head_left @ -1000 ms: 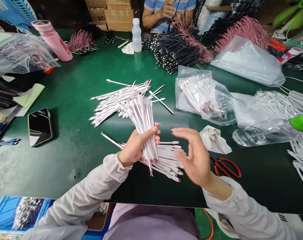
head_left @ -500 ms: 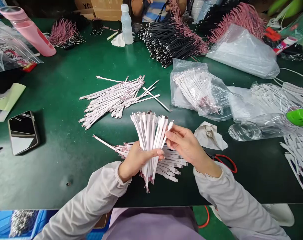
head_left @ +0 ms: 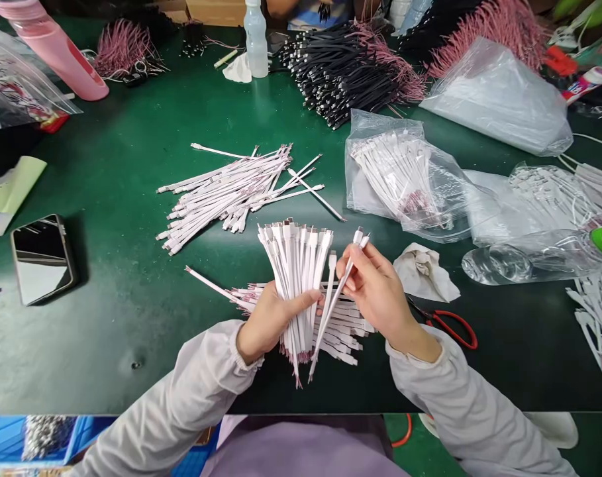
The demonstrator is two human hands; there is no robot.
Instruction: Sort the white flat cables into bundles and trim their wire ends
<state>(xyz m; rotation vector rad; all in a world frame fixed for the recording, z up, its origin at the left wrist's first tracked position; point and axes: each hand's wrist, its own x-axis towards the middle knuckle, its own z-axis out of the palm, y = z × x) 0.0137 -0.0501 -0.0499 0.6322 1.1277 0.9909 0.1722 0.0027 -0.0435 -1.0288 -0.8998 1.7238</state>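
My left hand [head_left: 275, 313] is closed around a fanned bundle of short white cables [head_left: 295, 271], plugs up and bare reddish wire ends down. Between the thumb and fingers of my right hand [head_left: 375, 285] are a couple of white cables [head_left: 341, 283], held just right of the bundle and slanting down to the left. Beneath both hands lies a pile of similar cables [head_left: 343, 338], partly covered by the bundle. Farther back on the table, another loose heap of white cables [head_left: 226, 195] is spread out, a few of them crossing at its right end.
A crumpled cloth [head_left: 424, 271] and red-handled pliers [head_left: 452, 328] lie right of my right hand. Bagged white cables [head_left: 395, 172] sit behind, near a clear bottle [head_left: 524, 258]. A phone [head_left: 43, 258] rests at left. Black cables [head_left: 340, 73] are piled at the back, near another person.
My right hand has drawn a couple of cables away from the bundle's right side, moving slightly right. My left hand keeps its hold. The view has shifted slightly.
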